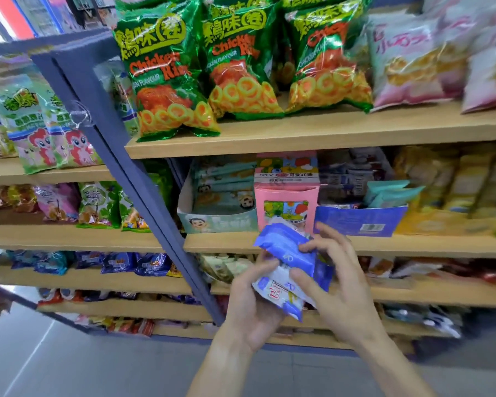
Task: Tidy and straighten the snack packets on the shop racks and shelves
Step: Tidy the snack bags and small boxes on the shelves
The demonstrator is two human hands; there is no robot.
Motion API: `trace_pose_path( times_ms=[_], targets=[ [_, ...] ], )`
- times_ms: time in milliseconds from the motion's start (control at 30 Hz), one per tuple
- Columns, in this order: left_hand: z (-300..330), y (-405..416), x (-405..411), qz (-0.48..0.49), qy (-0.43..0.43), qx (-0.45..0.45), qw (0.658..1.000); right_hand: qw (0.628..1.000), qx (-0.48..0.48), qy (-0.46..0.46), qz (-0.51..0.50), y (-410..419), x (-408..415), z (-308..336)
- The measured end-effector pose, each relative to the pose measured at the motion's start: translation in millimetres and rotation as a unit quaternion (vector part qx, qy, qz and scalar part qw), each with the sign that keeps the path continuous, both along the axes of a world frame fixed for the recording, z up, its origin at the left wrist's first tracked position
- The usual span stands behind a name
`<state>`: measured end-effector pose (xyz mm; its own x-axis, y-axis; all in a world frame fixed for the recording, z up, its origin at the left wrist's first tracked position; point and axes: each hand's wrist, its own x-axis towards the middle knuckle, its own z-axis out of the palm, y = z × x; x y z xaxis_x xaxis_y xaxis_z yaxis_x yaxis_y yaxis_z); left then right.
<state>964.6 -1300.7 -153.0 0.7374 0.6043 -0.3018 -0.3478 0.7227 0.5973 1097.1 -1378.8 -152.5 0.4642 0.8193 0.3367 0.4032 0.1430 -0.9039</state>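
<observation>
- Now both hands hold a small bundle of blue-and-white packets [287, 270] in mid-air, in front of the second shelf [413, 245].
- Left hand [255, 308] cups the bundle from beneath, fingers curled round its lower end.
- Right hand [335, 276] pinches the top packets, thumb on the front.
- Behind, a blue box [358, 220] and pink box [287, 196] stand at the shelf's front edge.
- Green ring-snack bags [166, 78] stand on the shelf above.

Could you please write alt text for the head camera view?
Both hands, left hand and right hand, hold a bunch of blue and white snack packets before wooden shop shelves. Green chicken ring bags stand above; a blue display box sits behind.
</observation>
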Motion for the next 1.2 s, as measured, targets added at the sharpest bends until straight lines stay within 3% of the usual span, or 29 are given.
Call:
trace_pose_path(
  times_ms=[100,200,333,533,733,900,1067,1200],
  targets=[
    [-1,-21,26,-0.003,-0.004,-0.001,1.0,0.993,-0.007,0.114,-0.03,-19,20,-4],
    [-6,-39,49,0.013,-0.011,-0.022,1.0,0.971,0.052,0.216,-0.084,-37,41,3],
    [-2,-61,70,0.035,0.0,-0.023,0.999,0.939,0.084,0.305,-0.132,-67,78,24],
    [-2,-82,95,0.039,0.017,-0.063,0.997,0.948,-0.04,0.306,-0.077,-93,113,27],
    [8,-96,120,0.044,0.1,0.018,0.994,0.983,-0.083,0.158,0.031,-101,131,28],
    [23,-96,136,0.045,0.168,0.066,0.983,0.982,-0.139,0.114,0.06,-104,144,23],
    [29,-92,144,0.049,0.115,0.076,0.989,0.977,-0.096,0.188,-0.019,-89,137,16],
    [25,-79,138,0.113,0.033,-0.036,0.992,0.923,-0.067,0.375,-0.054,-81,143,25]
  ],
)
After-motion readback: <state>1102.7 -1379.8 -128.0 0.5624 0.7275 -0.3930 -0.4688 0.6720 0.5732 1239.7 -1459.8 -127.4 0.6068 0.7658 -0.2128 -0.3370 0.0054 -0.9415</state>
